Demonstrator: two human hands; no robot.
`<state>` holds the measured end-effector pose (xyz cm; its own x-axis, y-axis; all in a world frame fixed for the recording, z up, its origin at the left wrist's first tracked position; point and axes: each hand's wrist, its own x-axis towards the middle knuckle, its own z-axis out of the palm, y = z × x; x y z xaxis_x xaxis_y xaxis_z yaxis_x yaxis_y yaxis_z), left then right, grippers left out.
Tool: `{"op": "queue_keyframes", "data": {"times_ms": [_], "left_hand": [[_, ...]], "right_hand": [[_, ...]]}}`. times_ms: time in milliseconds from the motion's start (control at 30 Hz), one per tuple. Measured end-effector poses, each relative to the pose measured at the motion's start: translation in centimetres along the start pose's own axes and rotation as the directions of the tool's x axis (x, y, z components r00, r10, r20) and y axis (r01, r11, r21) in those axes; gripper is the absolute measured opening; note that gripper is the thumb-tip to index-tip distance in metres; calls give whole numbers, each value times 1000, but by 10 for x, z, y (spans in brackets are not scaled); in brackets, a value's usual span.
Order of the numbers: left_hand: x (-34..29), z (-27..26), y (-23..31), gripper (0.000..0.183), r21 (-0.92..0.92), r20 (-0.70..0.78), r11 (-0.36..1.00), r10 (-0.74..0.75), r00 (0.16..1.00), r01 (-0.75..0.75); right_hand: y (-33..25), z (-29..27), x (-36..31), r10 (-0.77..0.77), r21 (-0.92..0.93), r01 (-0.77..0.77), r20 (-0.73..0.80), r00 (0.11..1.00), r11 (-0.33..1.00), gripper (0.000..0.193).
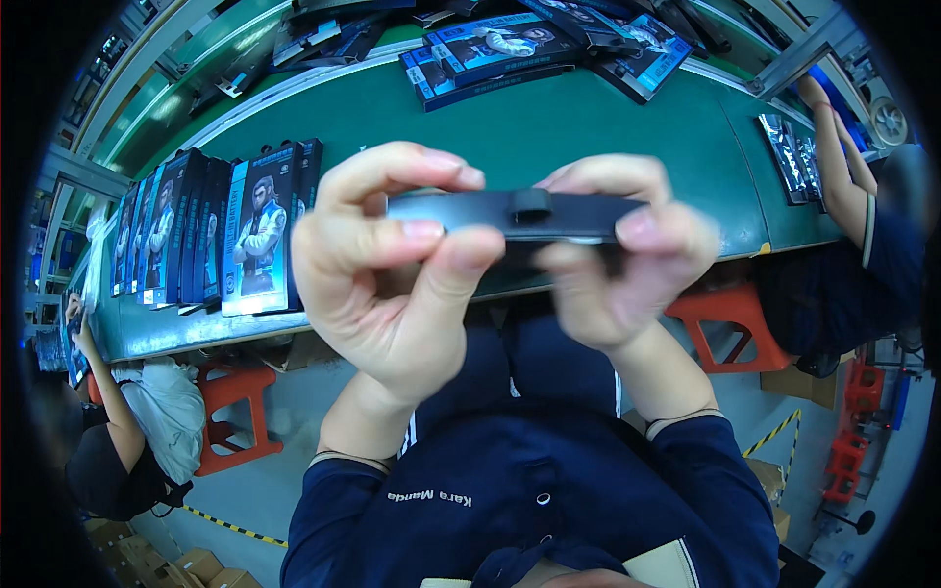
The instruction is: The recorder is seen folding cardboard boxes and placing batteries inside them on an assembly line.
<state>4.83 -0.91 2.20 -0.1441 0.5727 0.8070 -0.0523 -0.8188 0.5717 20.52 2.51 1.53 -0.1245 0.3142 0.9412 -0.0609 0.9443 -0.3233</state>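
Observation:
Both hands hold a thin black box up in front of me, its narrow edge turned toward my view. A small dark tab stands out at the middle of that edge. My left hand pinches the box's left end between thumb and fingers. At the other end, my right hand grips it with thumb and fingers, slightly blurred. The box's broad faces are hidden from here. Left of my hands, a row of upright black-and-blue printed boxes stands on the green table.
Flat printed boxes lie piled at the table's far side. Silvery packets sit at the right, beside a co-worker's arm. Another co-worker is at the left. Red stools stand below the table edge, with cardboard boxes on the floor.

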Motion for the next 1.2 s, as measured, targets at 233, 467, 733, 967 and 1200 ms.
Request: {"op": "queue_keyframes", "data": {"times_ms": [233,467,733,967,1200], "left_hand": [[-27,-36,-3,116,-100,580,674,-558,593,732],[21,-69,30,83,978,-208,-81,-443,872,191],[3,-24,-29,73,965,247,205,-484,839,-165],[17,-9,-20,78,694,698,657,-512,501,-295],[21,-5,-38,53,701,688,604,-435,580,-379]], "right_hand": [[16,38,10,588,571,-472,-23,808,672,46],[142,-6,2,340,-873,153,335,878,464,71],[72,-46,-15,135,-447,247,665,735,860,50],[111,-301,-56,253,-944,-123,-205,945,-308,42],[47,-335,-79,349,-831,-519,-555,755,-200,35]]}}
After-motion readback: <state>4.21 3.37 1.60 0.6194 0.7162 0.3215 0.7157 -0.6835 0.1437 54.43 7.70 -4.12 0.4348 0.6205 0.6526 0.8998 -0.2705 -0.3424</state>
